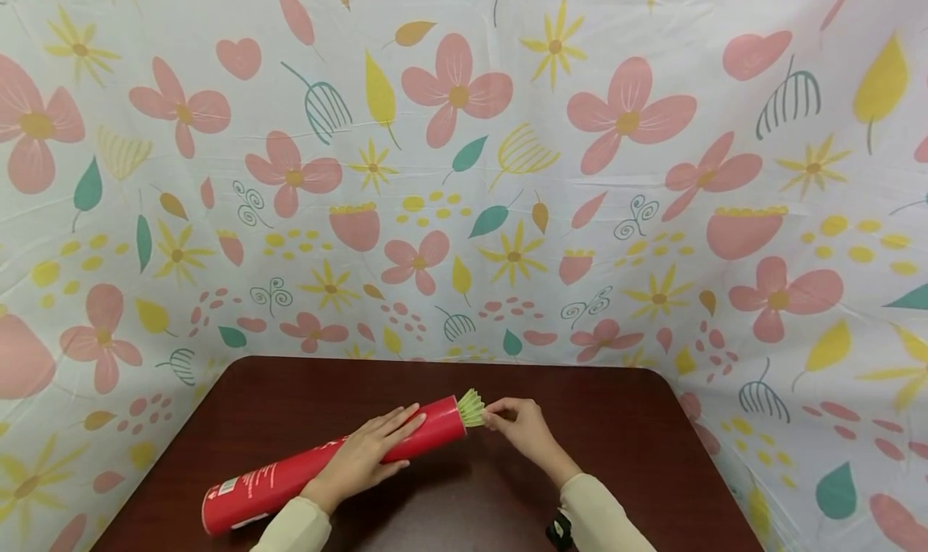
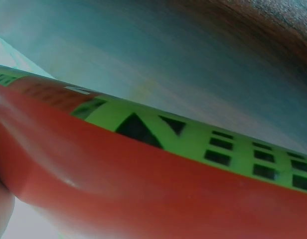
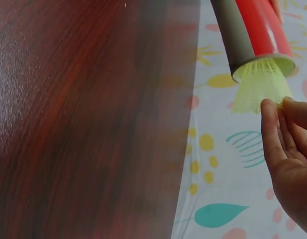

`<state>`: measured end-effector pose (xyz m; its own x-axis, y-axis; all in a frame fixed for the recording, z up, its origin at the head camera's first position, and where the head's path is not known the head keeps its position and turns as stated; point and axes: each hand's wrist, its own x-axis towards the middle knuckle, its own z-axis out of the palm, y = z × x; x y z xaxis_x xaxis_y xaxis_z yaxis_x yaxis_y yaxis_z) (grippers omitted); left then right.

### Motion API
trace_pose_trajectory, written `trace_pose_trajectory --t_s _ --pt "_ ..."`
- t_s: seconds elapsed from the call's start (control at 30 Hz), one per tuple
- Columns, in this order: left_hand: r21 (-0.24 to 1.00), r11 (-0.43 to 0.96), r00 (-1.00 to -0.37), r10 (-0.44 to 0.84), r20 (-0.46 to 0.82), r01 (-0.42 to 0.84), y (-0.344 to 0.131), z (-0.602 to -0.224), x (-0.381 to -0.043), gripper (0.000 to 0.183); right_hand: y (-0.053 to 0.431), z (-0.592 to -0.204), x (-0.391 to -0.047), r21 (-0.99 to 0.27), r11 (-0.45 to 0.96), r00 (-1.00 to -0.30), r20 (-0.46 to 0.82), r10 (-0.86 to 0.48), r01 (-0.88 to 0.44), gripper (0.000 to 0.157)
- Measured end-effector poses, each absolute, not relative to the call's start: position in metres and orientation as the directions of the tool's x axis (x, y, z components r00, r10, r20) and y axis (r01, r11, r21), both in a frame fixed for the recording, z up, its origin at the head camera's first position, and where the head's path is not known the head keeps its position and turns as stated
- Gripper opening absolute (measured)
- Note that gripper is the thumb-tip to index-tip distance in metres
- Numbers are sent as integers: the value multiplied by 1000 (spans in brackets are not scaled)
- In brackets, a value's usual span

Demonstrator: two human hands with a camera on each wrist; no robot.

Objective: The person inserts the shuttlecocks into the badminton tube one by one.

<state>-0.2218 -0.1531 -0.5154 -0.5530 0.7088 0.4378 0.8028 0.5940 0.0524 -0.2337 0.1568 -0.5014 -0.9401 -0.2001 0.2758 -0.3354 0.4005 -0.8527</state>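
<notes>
A red shuttlecock tube (image 1: 290,475) lies slantwise across the front left of the table, its open end toward the right. My left hand (image 1: 366,455) holds it from above near that end, fingers laid over the top and thumb along the near side. A yellow-green shuttlecock (image 1: 470,408) sticks out of the mouth, skirt outward; its base is hidden inside the tube. At the skirt's edge, my right hand (image 1: 528,433) pinches the rim between thumb and fingertips. The right wrist view shows the skirt (image 3: 260,87) flaring from the tube's rim toward those fingertips. Red and green tube wall (image 2: 143,174) fills much of the left wrist view.
The dark brown wooden table (image 1: 616,423) has rounded far corners. Behind it and at both sides hangs a white cloth (image 1: 464,173) printed with flowers and leaves. A small black object (image 1: 559,529) sits at the right sleeve's cuff.
</notes>
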Motion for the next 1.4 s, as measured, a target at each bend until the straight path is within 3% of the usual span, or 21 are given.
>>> trace_pose_trajectory --t_s 0.6,1.0,1.4 --pt "65 596 -559 704 437 801 -150 -512 -220 92 135 -463 -208 -830 365 -902 344 -259 -421 8" --pt "62 603 -565 699 439 795 -151 -515 -221 93 136 -502 -230 -830 367 -903 345 -256 -421 8" --pt "47 594 -550 708 442 803 -151 -513 -219 89 130 -507 -235 -842 348 -901 323 -289 -413 8"
